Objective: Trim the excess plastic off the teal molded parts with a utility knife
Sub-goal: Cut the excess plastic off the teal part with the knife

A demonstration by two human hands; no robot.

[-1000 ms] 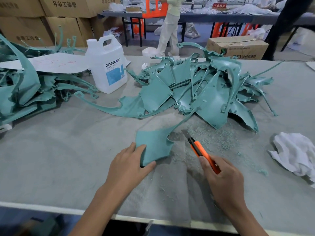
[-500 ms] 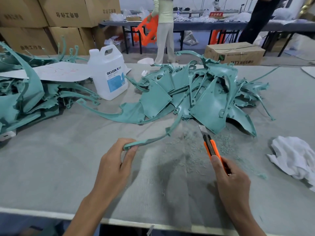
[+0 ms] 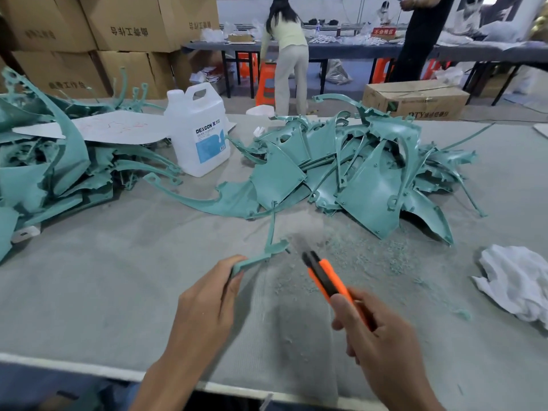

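left hand (image 3: 212,295): gripping the near end of the teal part (image 3: 258,255), fingers curling round it, holding it edge-on just above the table (image 3: 89,292)
right hand (image 3: 382,345): closing round the utility knife (image 3: 326,280), index finger lying along the orange body; blade end blurring, tip not readable
part location: sitting front-centre, between the two hands, just beside the shavings (image 3: 355,253), near the pile of teal parts (image 3: 364,179) behind it
part long axis: running from the left fingers up and to the right, then kinking into a thin stem pointing away toward the pile
knife axis: pointing up and to the left, aiming at the part's stepped free end
key relation: knife nose lying just right of the free end, looking apart from it, contact not confirmable through the blur; left hand anchoring the near end, right hand bringing the edge in from the right
step, judged: lining up a trimming stroke on the free end, likely not cutting yet
next move, judged: needing the blade laid along the part's edge, stroking away from the left fingers, not toward them
other stuff: white jug (image 3: 198,132) back left, white rag (image 3: 519,280) far right, both well apart from the hands
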